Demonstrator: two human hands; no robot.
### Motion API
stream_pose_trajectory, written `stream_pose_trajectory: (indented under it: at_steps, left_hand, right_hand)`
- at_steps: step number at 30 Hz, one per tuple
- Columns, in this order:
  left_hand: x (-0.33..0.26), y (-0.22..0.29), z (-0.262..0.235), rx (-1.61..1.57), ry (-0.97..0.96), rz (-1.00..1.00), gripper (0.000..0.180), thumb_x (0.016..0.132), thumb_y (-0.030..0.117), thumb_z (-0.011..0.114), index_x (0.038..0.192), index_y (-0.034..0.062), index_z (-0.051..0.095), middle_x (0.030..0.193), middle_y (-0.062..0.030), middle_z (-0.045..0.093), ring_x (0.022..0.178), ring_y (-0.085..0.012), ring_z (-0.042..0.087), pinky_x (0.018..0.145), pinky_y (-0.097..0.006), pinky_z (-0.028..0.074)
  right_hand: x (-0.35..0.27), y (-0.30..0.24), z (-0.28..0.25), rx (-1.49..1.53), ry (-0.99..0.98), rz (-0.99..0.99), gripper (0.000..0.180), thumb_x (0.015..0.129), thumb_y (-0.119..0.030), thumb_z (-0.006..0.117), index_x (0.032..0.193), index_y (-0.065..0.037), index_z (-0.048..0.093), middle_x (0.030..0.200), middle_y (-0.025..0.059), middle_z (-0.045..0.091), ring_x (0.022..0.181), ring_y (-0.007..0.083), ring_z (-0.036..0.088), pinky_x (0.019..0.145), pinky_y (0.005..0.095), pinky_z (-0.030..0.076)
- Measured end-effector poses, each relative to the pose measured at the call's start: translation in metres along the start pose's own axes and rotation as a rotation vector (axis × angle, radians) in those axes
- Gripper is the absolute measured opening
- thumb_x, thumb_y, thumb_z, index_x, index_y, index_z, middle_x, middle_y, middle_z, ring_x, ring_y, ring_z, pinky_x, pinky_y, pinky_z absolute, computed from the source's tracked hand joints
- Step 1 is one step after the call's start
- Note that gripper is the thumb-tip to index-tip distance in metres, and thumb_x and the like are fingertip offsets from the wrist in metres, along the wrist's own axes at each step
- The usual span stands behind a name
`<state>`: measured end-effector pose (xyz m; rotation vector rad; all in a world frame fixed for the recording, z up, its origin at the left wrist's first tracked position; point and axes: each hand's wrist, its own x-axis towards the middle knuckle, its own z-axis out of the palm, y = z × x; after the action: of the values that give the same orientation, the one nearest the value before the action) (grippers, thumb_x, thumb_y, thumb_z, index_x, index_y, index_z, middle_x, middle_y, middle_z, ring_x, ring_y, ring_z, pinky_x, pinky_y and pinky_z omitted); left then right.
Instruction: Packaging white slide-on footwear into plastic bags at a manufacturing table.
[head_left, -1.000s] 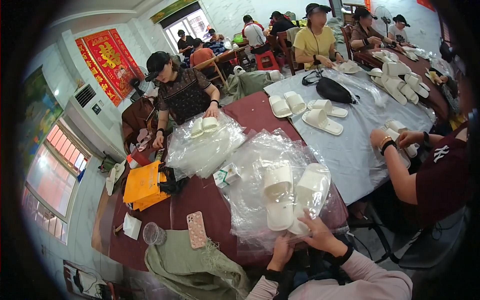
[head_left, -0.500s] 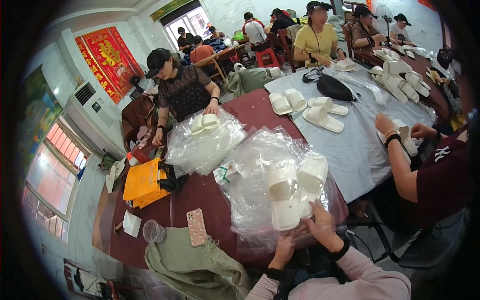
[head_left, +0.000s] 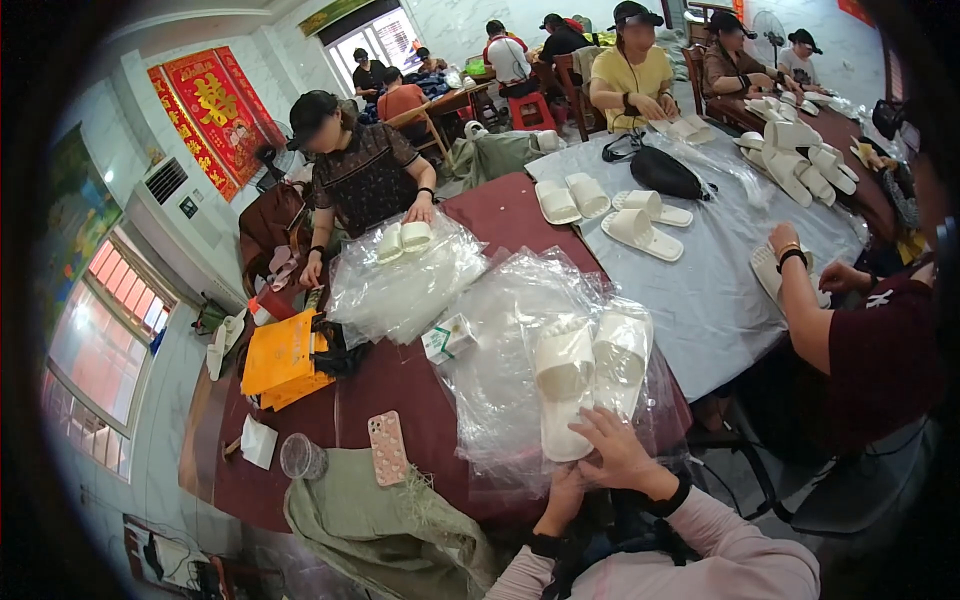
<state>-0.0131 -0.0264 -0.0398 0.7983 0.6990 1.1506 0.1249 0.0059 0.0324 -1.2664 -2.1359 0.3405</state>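
A pair of white slippers point(head_left: 564, 362) lies on a pile of clear plastic bags point(head_left: 500, 345) at the near table edge, with clear film over their upper parts. The left slipper's heel sticks out toward me. My right hand point(head_left: 622, 458) rests on that heel, its fingers stretched out and apart. Just below the heel, my left hand point(head_left: 566, 494) is closed at the edge of a plastic bag, its fingertips partly hidden. The right slipper point(head_left: 622, 350) lies alongside, its heel partly behind my right fingers.
Left of the bags are a small white box point(head_left: 449, 339), a phone point(head_left: 387, 447), a plastic cup point(head_left: 303, 457), yellow paper bags point(head_left: 287, 360) and green sacking point(head_left: 375, 525). Across the table, a co-worker handles bagged slippers point(head_left: 403, 240). More slippers point(head_left: 642, 232) and a black pouch point(head_left: 668, 176) lie rightward.
My right hand has shifted from the right slipper's heel to the left slipper's heel, its fingers spreading. My left hand stays near the bag edge. The slippers have barely moved.
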Motion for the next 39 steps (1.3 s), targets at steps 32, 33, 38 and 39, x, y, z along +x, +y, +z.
stream_pose_trajectory:
  at_steps: [32,33,38,39]
  left_hand:
    - [0.002,0.048,0.034,0.199,-0.018,-0.279,0.038,0.103,0.021,0.037,0.125,-0.0050,0.052,0.118,-0.0149,0.061,0.107,-0.0296,0.059,0.093,-0.034,0.046]
    - [-0.002,0.054,0.039,0.458,-0.102,-0.103,0.034,0.101,0.019,0.040,0.123,-0.0033,0.055,0.117,-0.0140,0.062,0.105,-0.0254,0.059,0.091,-0.033,0.047]
    - [-0.018,0.032,0.027,0.714,-0.266,0.241,0.029,0.096,0.012,0.051,0.122,0.0006,0.058,0.125,-0.0169,0.055,0.112,-0.0283,0.053,0.098,-0.037,0.039]
    - [-0.017,0.039,0.036,0.706,-0.257,0.241,0.029,0.096,0.012,0.051,0.122,0.0006,0.058,0.125,-0.0169,0.055,0.112,-0.0283,0.053,0.098,-0.037,0.039]
  right_hand:
    - [-0.010,-0.016,-0.071,-0.311,-0.155,0.025,0.085,0.068,-0.033,0.077,0.141,-0.017,0.037,0.148,0.0199,0.028,0.135,0.0415,0.028,0.102,0.0588,0.025]
    - [-0.013,-0.009,-0.062,-0.311,-0.158,0.020,0.085,0.068,-0.033,0.077,0.141,-0.017,0.037,0.148,0.0199,0.028,0.135,0.0415,0.028,0.102,0.0588,0.025]
    - [-0.014,-0.002,-0.053,-0.260,0.209,0.047,0.065,0.068,-0.019,0.068,0.129,-0.009,0.050,0.133,0.0189,0.047,0.119,0.0363,0.047,0.093,0.0492,0.036]
    - [-0.014,0.000,-0.058,-0.212,0.237,0.081,0.057,0.069,-0.017,0.067,0.124,-0.007,0.055,0.126,0.0175,0.055,0.113,0.0344,0.052,0.089,0.0460,0.039]
